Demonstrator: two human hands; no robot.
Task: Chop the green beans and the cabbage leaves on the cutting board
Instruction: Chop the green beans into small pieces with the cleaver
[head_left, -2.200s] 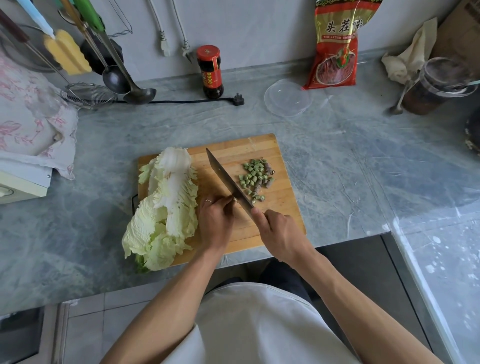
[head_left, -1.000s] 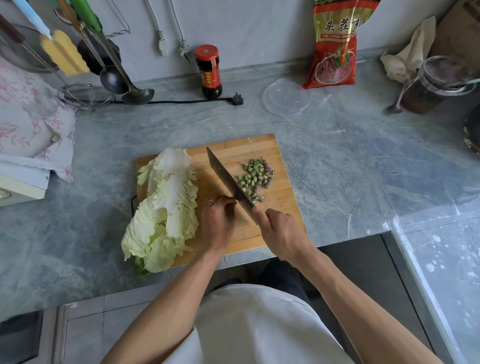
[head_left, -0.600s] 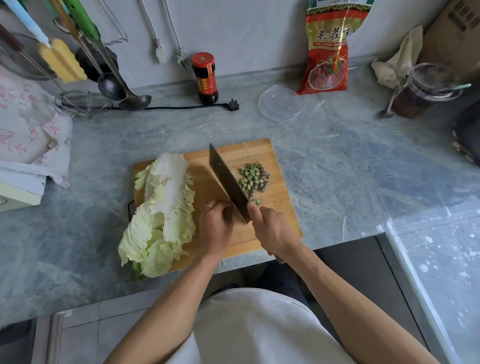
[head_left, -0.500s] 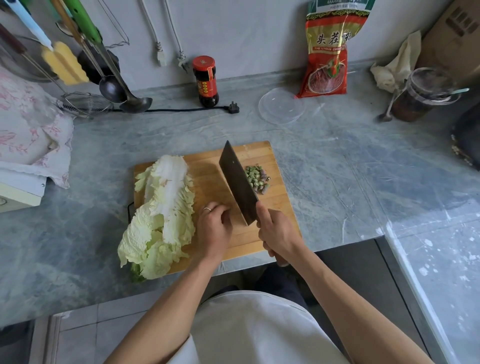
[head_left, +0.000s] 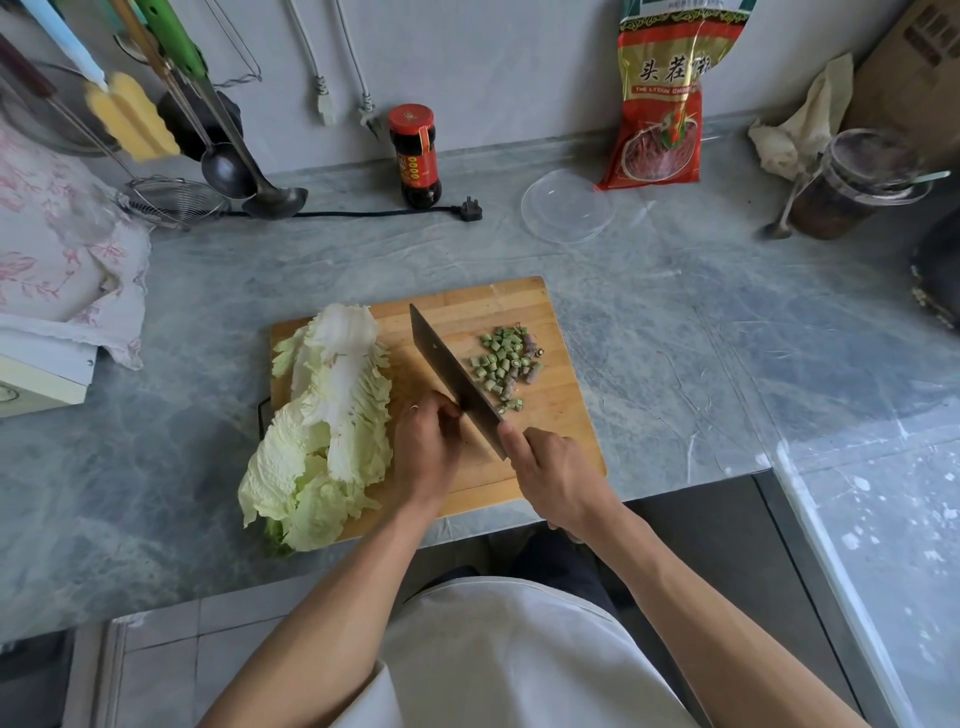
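On board (head_left: 561, 415): one cleaver (head_left: 452, 371), two hands.

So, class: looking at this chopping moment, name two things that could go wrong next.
The left hand is curled right beside the cleaver blade, so a slip could nick the fingers. The cabbage leaves overhang the cutting board at the counter edge, so pieces may fall once chopped.

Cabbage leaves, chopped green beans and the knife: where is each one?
cabbage leaves (head_left: 332, 415): head view, on the pale middle of the pile.
chopped green beans (head_left: 501, 364): head view, centre of the heap.
knife (head_left: 447, 369): head view, on the blade's flat.
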